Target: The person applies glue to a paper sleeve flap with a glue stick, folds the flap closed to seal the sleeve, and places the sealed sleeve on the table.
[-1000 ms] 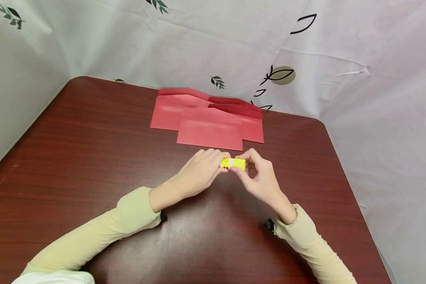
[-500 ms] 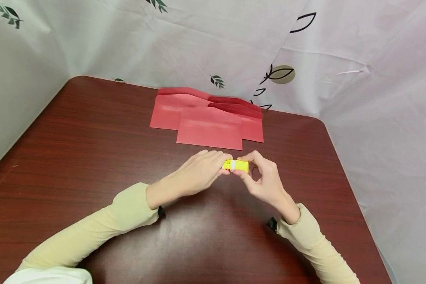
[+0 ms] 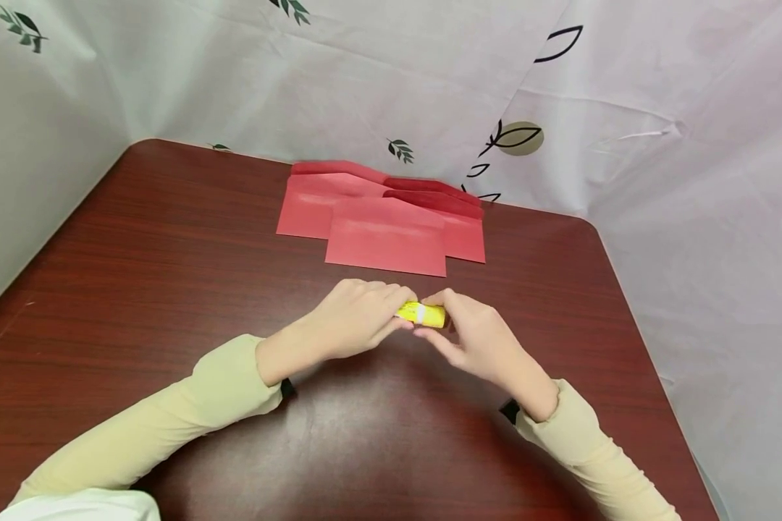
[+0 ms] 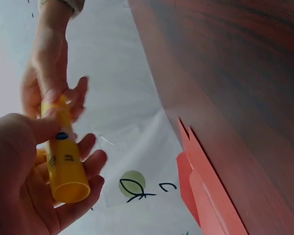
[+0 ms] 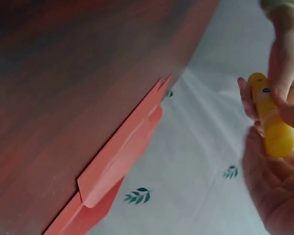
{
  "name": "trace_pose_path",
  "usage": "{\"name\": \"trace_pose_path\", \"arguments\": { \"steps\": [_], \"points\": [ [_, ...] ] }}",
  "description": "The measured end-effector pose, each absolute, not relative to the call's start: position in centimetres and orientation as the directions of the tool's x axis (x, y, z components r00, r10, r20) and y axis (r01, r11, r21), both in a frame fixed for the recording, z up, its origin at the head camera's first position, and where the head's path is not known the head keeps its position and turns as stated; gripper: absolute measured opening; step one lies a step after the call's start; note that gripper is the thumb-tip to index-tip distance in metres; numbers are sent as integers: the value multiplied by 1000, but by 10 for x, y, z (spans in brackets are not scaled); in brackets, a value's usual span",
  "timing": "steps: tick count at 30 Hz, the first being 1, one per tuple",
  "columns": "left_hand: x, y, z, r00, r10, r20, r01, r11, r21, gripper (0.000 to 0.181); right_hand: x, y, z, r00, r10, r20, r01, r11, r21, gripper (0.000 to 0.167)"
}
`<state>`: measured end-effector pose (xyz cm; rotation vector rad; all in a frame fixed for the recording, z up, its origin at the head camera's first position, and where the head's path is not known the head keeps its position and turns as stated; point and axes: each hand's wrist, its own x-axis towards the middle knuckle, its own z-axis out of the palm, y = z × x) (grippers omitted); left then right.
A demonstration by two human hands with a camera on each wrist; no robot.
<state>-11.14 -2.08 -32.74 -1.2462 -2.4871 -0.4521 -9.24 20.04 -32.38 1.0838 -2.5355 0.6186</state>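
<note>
A yellow glue stick (image 3: 422, 314) with a white band round its middle is held sideways above the table between both hands. My left hand (image 3: 358, 318) grips its left end, partly covering it. In the left wrist view the glue stick's (image 4: 67, 166) hollow round base faces the camera, beyond the left thumb. My right hand (image 3: 476, 333) holds the other end between thumb and fingers. From the right wrist view, the right hand (image 5: 277, 196) is close around the plain yellow end of the glue stick (image 5: 274, 122), and the left hand (image 5: 285, 54) is at the far end.
Several red envelopes (image 3: 384, 235) with raised flaps overlap at the back of the dark wooden table (image 3: 189, 289), just beyond the hands. A white leaf-print sheet (image 3: 339, 87) hangs behind the table and at its sides.
Both hands and the glue stick first shift slightly right, then left and closer to the person. The glue stick tilts a little and the right fingers change their hold on it. The envelopes stay put.
</note>
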Motion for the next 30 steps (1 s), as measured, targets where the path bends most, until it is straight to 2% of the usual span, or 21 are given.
{"name": "trace_pose_path", "arguments": {
  "steps": [5,9,14,22,30],
  "points": [
    [-113,-23,-329,-564,723,399,808,582,86,30,-89,193,-326,-625,-677,389,-716,695,61,32],
    [-111,-25,-331,-599,718,355,794,589,148,29,-88,193,-327,-558,-701,443,-702,684,198,40],
    [-107,-27,-332,-616,721,317,785,595,174,30,-88,194,-328,-491,-719,492,-700,662,269,44],
    [-104,-27,-329,-597,735,321,799,582,151,33,-85,198,-326,-452,-742,495,-676,647,354,40],
    [-101,-26,-326,-597,744,300,802,564,197,32,-86,197,-314,-313,-758,573,-680,600,422,40]
  ]
}}
